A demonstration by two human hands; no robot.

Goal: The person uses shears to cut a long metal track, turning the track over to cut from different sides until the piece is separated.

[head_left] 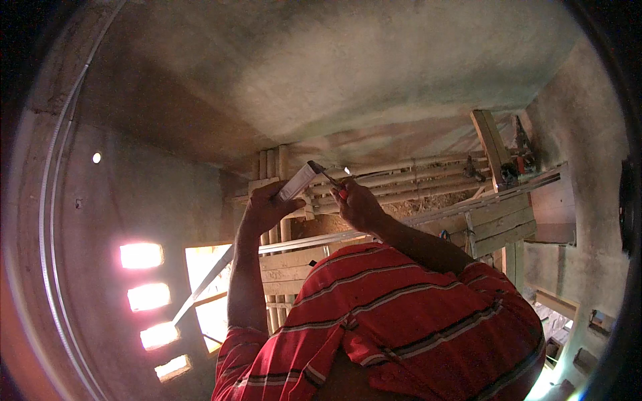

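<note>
My left hand (265, 207) grips a pale, narrow rectangular piece (298, 182) with faint markings, tilted up to the right. Its far end looks dark; whether it is a small box or a cut length of channel I cannot tell. Closed around a red-handled hand tool (343, 194) is my right hand (362, 208). The tool's slim dark front part points up and left, meeting or nearly meeting the dark end of the pale piece. Its exact kind is too small to make out. Both hands are raised in front of my chest, a short gap apart.
Below and beyond my hands lies a scaffold of wooden poles (428, 175) and planks (503, 220). Long metal strips (421, 217) cross it. An upright board (490, 144) stands at the right, beside dark tools (511, 172). Bright wall openings (148, 296) are at the left.
</note>
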